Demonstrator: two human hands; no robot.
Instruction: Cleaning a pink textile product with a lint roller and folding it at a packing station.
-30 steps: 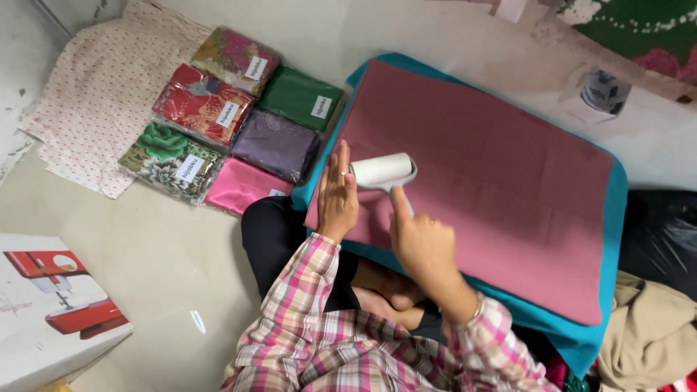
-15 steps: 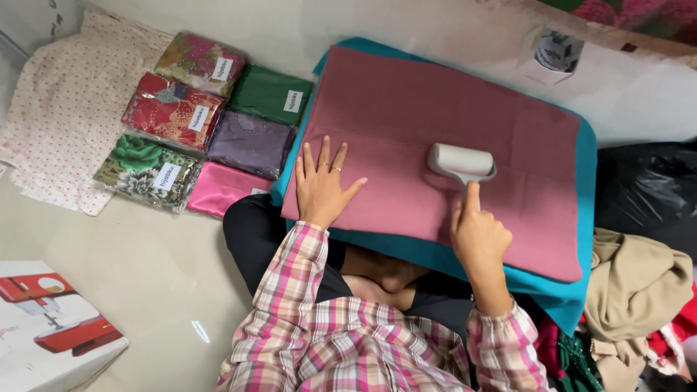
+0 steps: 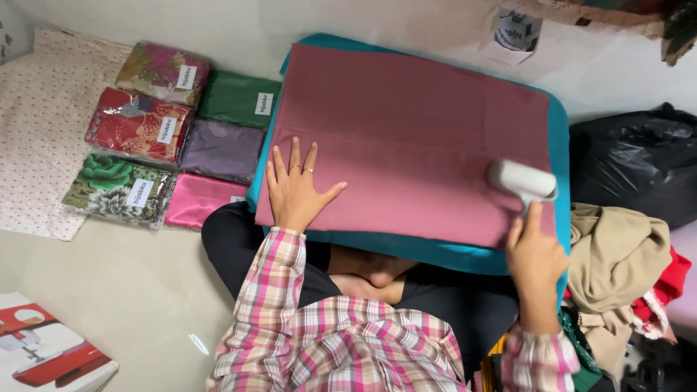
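A folded pink cloth point(image 3: 414, 138) lies flat on a teal board point(image 3: 557, 131) across my lap. My left hand point(image 3: 296, 190) rests flat on the cloth's near left corner, fingers spread. My right hand point(image 3: 536, 254) grips the handle of a white lint roller point(image 3: 520, 179), whose head lies on the cloth near its right edge.
Several packed fabrics in clear wrap point(image 3: 156, 134) lie on the floor to the left, beside a floral cloth point(image 3: 33, 123). A black plastic bag point(image 3: 635, 167) and a heap of clothes point(image 3: 617, 254) sit on the right. A red and white box point(image 3: 43, 356) is at bottom left.
The roller has travelled rightward across the pink cloth, from beside my left hand to near the right edge. My left hand has stayed pressed on the cloth.
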